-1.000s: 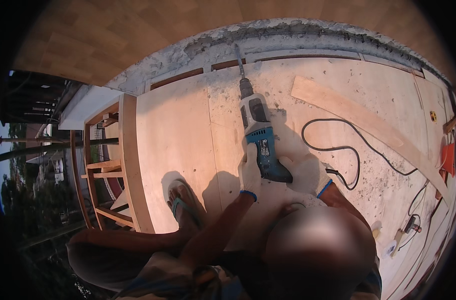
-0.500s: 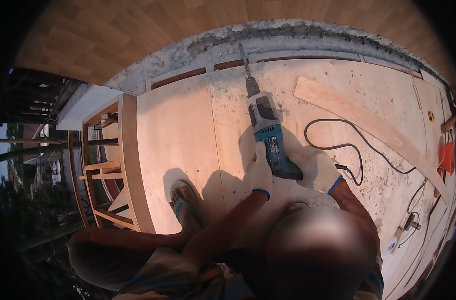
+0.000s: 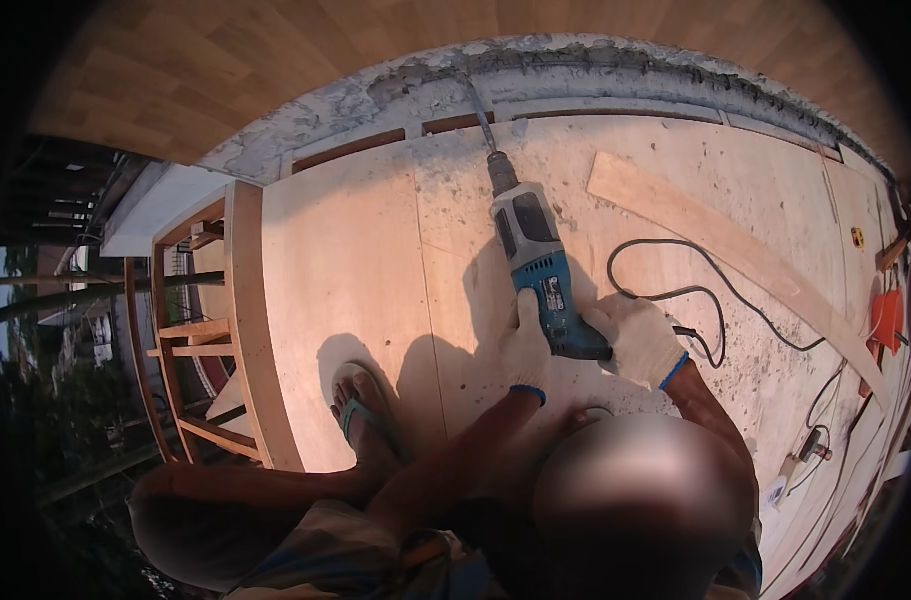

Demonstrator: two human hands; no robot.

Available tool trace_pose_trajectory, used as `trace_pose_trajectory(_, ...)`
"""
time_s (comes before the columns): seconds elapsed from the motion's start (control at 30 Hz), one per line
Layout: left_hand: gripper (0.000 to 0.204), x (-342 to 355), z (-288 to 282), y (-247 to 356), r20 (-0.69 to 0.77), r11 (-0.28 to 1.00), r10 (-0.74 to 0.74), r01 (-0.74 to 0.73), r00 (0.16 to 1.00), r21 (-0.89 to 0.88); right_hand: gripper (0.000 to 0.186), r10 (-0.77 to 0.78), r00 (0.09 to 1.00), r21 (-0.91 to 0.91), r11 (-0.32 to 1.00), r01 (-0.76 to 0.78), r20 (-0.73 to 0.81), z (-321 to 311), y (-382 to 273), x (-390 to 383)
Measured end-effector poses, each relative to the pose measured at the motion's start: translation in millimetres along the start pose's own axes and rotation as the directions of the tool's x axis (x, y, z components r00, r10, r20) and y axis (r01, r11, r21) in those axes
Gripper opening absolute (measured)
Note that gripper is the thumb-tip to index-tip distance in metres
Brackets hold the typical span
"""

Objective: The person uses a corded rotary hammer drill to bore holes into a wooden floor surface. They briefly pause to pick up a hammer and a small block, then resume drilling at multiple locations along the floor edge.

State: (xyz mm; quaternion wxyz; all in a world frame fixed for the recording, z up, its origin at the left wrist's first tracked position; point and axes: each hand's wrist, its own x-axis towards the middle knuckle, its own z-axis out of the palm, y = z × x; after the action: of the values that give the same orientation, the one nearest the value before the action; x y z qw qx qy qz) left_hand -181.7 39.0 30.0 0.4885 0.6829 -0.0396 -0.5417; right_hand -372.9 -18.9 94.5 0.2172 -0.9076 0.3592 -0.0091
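Observation:
A blue and grey power drill lies pointed away from me over a plywood floor. Its long bit reaches the grey concrete edge at the top. My left hand, in a white glove with a blue cuff, grips the left side of the drill's rear. My right hand, gloved the same way, holds the handle end. The drill's black cord loops off to the right.
A long wooden plank lies diagonally at right. A foot in a sandal stands at lower left of the drill. A wooden frame drops off past the floor's left edge. An orange object and cables sit far right.
The drill and both hands have drifted slightly to the right in the picture. Both hands keep their grip, and the bit stays at the concrete edge.

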Motion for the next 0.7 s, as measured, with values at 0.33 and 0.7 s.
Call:
trace_pose_trajectory(0.33,0.062,16,1,25,0.005,0.994,-0.010,0.010,1.000,-0.107,0.055,0.132,0.987,-0.024,0.991,-0.130,0.090,-4,-6,23)
trace_pose_trajectory(0.7,0.073,-16,22,9,0.043,0.999,0.044,-0.043,0.998,-0.012,0.060,-0.008,1.000,-0.011,1.000,0.008,-0.016,-35,9,-3)
